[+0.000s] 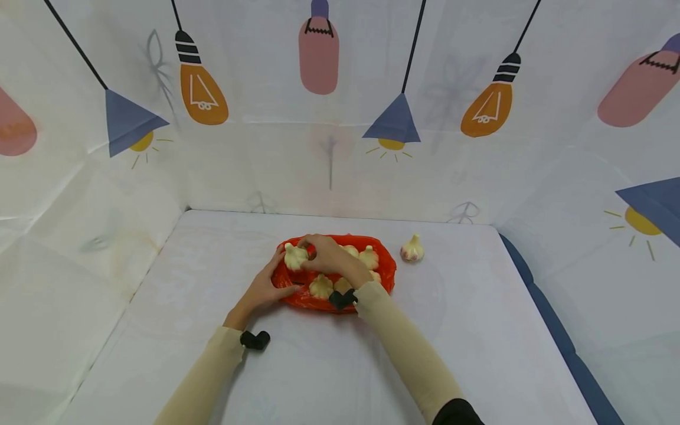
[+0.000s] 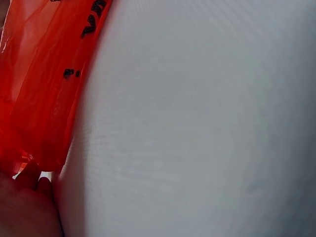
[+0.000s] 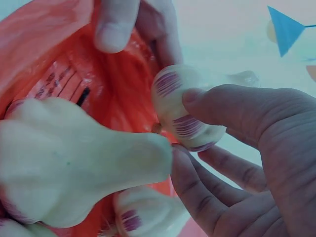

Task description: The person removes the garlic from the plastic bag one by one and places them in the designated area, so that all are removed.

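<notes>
A red plastic bag (image 1: 389, 273) lies opened out on the white table, with several garlic bulbs (image 1: 321, 287) inside. My left hand (image 1: 264, 287) grips the bag's left side, thumb over the near rim and fingers along the outer wall. Over that same side, my right hand (image 1: 330, 257) pinches a garlic bulb (image 3: 173, 91) between thumb and fingers. Purple streaks mark its pale skin in the right wrist view. A larger bulb (image 3: 54, 158) fills the left of that view, close by the fingertips. The left wrist view shows the bag's outside (image 2: 44, 98) with black print.
One garlic bulb (image 1: 412, 249) stands alone on the table, right of the bag. White sheets (image 1: 340, 165) printed with lamps and bulbs hang behind and on both sides. A dark blue padded edge (image 1: 552, 321) runs along the right.
</notes>
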Demonstrator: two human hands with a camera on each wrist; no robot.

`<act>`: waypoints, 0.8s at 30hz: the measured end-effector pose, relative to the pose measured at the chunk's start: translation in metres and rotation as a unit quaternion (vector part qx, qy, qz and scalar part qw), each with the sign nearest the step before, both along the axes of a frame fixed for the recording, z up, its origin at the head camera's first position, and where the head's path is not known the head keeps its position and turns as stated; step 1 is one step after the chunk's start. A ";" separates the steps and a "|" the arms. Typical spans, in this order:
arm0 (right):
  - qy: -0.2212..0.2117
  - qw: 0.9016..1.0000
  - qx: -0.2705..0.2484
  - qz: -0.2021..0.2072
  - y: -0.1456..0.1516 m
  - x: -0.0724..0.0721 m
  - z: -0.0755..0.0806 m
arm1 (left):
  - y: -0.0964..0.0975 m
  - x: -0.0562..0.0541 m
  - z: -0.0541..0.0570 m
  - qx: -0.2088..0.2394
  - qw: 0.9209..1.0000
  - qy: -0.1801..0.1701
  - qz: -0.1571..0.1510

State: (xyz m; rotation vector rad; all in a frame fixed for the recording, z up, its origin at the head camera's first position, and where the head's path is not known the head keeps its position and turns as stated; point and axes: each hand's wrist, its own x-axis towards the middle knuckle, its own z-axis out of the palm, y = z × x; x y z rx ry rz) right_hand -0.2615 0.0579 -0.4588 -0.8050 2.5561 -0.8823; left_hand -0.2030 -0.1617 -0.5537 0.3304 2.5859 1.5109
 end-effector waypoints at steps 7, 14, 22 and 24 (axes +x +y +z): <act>0.001 0.999 -0.037 -0.015 0.006 0.005 0.003 | 0.000 0.001 0.001 0.010 1.000 -0.013 0.003; -0.010 0.993 -0.107 -0.037 0.022 0.016 0.009 | 0.001 0.001 -0.001 -0.001 1.000 0.005 -0.008; 0.010 0.986 -0.149 -0.072 0.042 0.026 0.014 | 0.003 0.000 -0.001 -0.009 1.000 0.018 -0.011; 0.013 0.984 -0.157 -0.082 0.048 0.028 0.015 | 0.002 0.000 -0.001 -0.013 1.000 0.021 -0.012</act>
